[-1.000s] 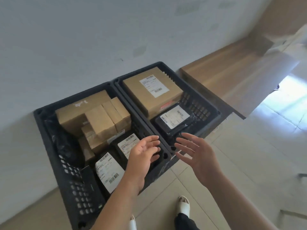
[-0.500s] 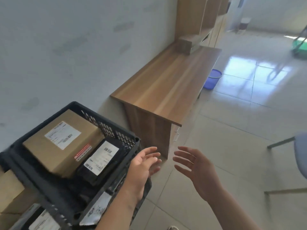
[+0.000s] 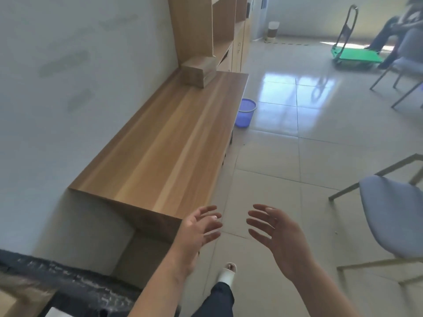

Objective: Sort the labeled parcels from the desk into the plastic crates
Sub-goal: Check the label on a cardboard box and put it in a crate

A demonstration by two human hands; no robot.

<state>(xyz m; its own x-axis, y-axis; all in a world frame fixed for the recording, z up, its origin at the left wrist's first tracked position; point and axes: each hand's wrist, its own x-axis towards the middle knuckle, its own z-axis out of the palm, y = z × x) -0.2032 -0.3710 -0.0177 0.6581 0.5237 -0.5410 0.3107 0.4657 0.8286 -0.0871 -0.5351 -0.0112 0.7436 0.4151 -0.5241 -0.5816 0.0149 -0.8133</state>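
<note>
My left hand (image 3: 198, 232) and my right hand (image 3: 278, 234) hang in front of me with fingers spread, holding nothing, palms turned toward each other over the floor. The long wooden desk (image 3: 164, 143) runs along the wall ahead on the left. One brown cardboard parcel (image 3: 198, 70) lies at its far end. Only the rim of a black plastic crate (image 3: 68, 287) shows at the bottom left, with a bit of cardboard box (image 3: 13, 296) inside it.
A purple wastebasket (image 3: 245, 112) stands on the floor beside the desk. A grey chair (image 3: 396, 216) is close on the right, another chair (image 3: 407, 62) farther back. A green hand trolley (image 3: 357, 54) and a seated person (image 3: 393, 26) are at the far right.
The view has swung right, away from the two filled crates and toward the desk. Both hands stay empty and spread, moving along with the turn.
</note>
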